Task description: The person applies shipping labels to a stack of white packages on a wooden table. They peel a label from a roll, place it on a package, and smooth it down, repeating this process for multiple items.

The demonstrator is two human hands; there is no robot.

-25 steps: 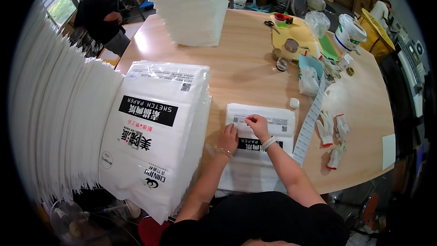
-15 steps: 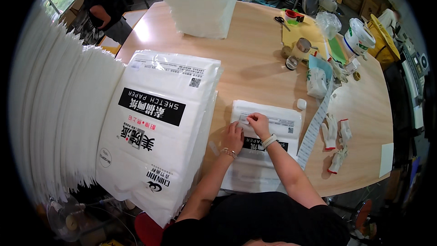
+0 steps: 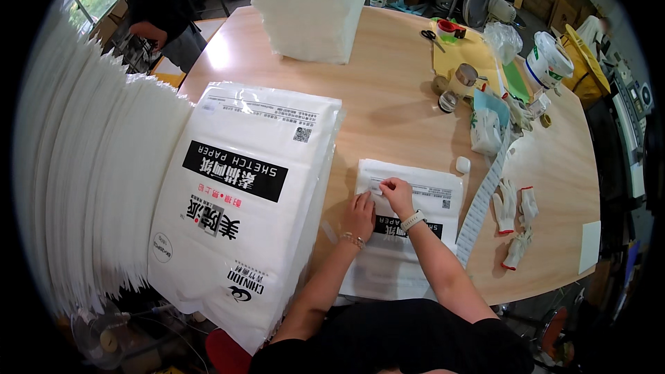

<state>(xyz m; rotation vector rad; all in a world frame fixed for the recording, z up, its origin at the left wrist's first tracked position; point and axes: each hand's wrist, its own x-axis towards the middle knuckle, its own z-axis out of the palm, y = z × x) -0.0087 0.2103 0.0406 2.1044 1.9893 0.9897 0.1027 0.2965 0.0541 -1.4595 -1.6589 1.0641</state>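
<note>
Item, one white printed packet [image 3: 391,266]: lying flat on the tabletop [image 3: 402,111], lower centre of the frame, directly beneath both hands.

Item, left hand [image 3: 360,216]: resting on the packet's upper left part, fingers lying extended and close together, not clamping; a bracelet is circling the wrist.

Item, right hand [image 3: 397,196]: standing just beside the left, over the packet's upper part, thumb and fingertips pressing together; whether a small pale piece is being pinched there, the view is too coarse to tell. A pale-banded watch [image 3: 413,219] is circling the wrist.

Item, label strip [image 3: 481,204]: running beside the packet's right edge.

Item, white gloves [image 3: 508,209]: lying farther right.

Item, stack of printed packets [image 3: 239,131]: rising left of the hands, lower left of the frame.
</note>
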